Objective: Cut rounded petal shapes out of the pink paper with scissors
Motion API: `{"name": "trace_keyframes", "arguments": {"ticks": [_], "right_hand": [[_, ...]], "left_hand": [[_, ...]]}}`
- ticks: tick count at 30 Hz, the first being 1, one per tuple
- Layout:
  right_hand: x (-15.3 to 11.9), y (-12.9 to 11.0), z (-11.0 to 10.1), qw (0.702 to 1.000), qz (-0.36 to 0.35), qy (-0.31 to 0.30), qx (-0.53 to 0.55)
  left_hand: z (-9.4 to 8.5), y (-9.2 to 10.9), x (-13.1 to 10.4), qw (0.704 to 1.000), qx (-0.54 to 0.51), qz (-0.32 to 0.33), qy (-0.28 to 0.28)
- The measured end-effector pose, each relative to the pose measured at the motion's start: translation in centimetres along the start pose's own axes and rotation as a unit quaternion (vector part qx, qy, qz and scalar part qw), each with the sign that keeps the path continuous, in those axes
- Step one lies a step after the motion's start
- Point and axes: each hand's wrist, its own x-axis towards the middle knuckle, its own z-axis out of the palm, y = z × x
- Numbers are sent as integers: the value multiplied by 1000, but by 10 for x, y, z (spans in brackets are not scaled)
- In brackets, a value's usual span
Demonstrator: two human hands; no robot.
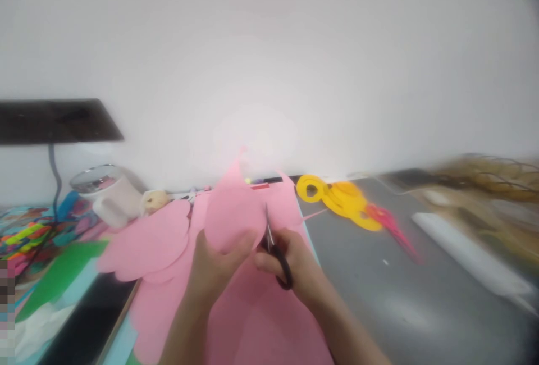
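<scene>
My left hand (225, 258) grips a rounded piece of pink paper (233, 216) by its lower edge, thumb on the near face. In my right hand (290, 258) is a pair of black-handled scissors (281, 267), blades pointing up along the paper's right edge. A strip of pink paper curls off to the right of the blades and another point of it rises at the top. Beneath both hands lies a large pink sheet (261, 320). To the left, several pink cut-out shapes (145, 238) with scalloped edges overlap one another.
Yellow cut-outs (343, 199) and pink scissors (396, 230) lie on the grey table (370, 297). A white power strip (467, 250) is at the right. On the left are a white mug (118, 199), green paper (63, 275), a black flat object (92, 314) and a dark shelf (54, 121).
</scene>
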Motion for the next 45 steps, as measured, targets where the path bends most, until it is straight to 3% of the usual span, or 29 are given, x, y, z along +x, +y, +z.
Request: {"name": "trace_keyframes", "arguments": {"ticks": [22, 29, 45], "right_hand": [[-1, -9, 4, 997, 58, 44, 11], [-1, -1, 3, 999, 27, 38, -1], [0, -1, 0, 999, -33, 3, -16]], "left_hand": [[-1, -8, 4, 999, -3, 27, 28], [4, -5, 1, 999, 31, 11, 25], [3, -3, 0, 1000, -7, 2, -8]]}}
